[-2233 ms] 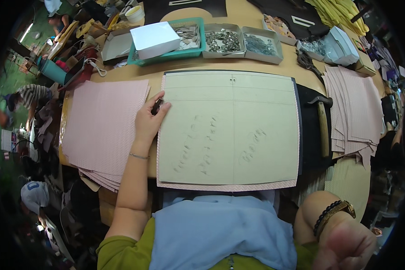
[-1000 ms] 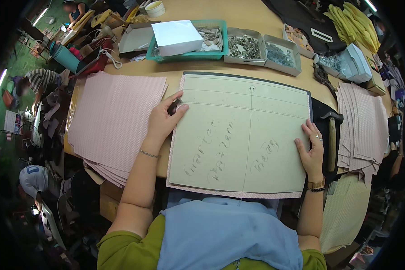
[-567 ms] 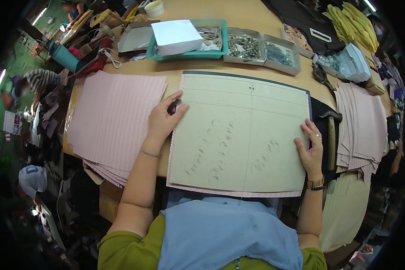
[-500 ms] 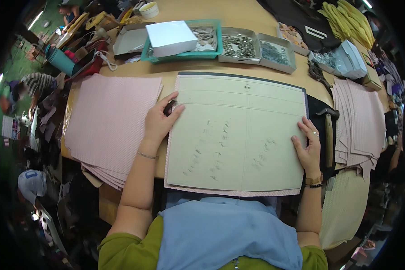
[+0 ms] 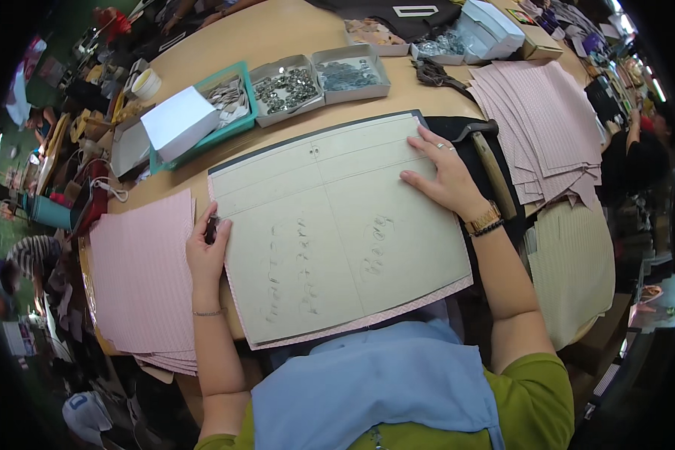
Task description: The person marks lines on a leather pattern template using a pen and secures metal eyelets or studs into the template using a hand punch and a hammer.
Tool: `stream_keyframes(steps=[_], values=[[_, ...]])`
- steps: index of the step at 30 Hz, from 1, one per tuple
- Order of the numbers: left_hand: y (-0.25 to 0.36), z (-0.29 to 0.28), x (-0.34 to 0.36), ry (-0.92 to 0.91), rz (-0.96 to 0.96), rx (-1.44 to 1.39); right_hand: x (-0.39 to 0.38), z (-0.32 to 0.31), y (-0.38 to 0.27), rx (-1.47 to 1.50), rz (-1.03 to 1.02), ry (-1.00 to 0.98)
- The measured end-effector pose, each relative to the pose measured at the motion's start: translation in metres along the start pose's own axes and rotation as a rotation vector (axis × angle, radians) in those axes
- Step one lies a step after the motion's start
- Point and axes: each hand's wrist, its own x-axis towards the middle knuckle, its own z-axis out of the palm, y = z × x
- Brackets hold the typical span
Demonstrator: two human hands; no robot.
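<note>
Head view, hands (image 5: 207,253) (image 5: 448,180) at board (image 5: 337,247), right moved up

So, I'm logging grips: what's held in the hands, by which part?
Left hand holds a small dark object, gripped part unclear; right hand rests on the board.

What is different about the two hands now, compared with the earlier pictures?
The right hand, first away from the pale board, came onto its right edge, then moved up toward the top right corner. The left hand stays at the left edge, the hammer on the right.
</note>
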Motion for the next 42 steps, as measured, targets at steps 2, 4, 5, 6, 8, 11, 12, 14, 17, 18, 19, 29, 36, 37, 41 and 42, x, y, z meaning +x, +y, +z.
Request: stream_keyframes(steps=[2,4,5,6,8,11,12,14,17,18,19,29,36,37,41,42], values=[[0.006,0.000,-0.001,-0.028,-0.045,-0.004,-0.002,0.004,0.002,-0.002,0.014,-0.006],[0.005,0.000,-0.002,-0.016,-0.031,-0.002,-0.004,0.005,0.001,0.011,0.031,-0.006],[0.005,0.001,-0.002,-0.009,-0.024,-0.003,-0.005,0.004,0.000,0.015,0.038,-0.005],[0.003,0.000,-0.002,-0.008,-0.027,0.006,-0.006,0.004,-0.001,0.015,0.039,-0.009],[-0.002,-0.003,0.000,-0.006,-0.032,0.022,-0.007,0.002,-0.002,0.014,0.040,-0.015],[-0.004,-0.001,-0.001,0.002,-0.018,-0.007,-0.008,0.002,-0.002,0.009,0.029,-0.009],[-0.004,0.000,-0.001,0.001,-0.011,-0.014,-0.008,0.002,-0.002,0.007,0.030,-0.010],[-0.001,0.001,-0.001,0.000,0.006,-0.030,-0.009,0.000,-0.004,0.003,0.032,-0.011],[-0.002,0.000,-0.001,-0.011,-0.016,-0.005,-0.008,0.001,-0.004,0.005,0.021,-0.007],[-0.005,-0.001,0.000,-0.003,-0.007,-0.008,-0.007,0.001,-0.005,0.003,0.022,-0.003],[-0.008,-0.001,0.000,0.005,0.002,-0.011,-0.006,0.001,-0.006,0.000,0.023,0.001],[-0.007,-0.001,0.000,0.014,0.035,0.000,-0.003,-0.003,-0.003,-0.033,0.009,-0.028],[-0.005,0.001,-0.001,0.048,0.065,-0.004,0.004,-0.006,-0.012,0.025,0.047,-0.038],[-0.005,0.000,-0.002,0.046,0.050,0.009,0.003,-0.004,-0.011,0.014,0.047,-0.041],[0.000,0.001,-0.003,0.056,0.026,0.036,0.002,0.000,-0.006,-0.079,0.011,-0.021],[0.001,0.002,-0.003,0.053,0.018,0.046,0.003,0.001,-0.007,-0.078,0.020,-0.019]])
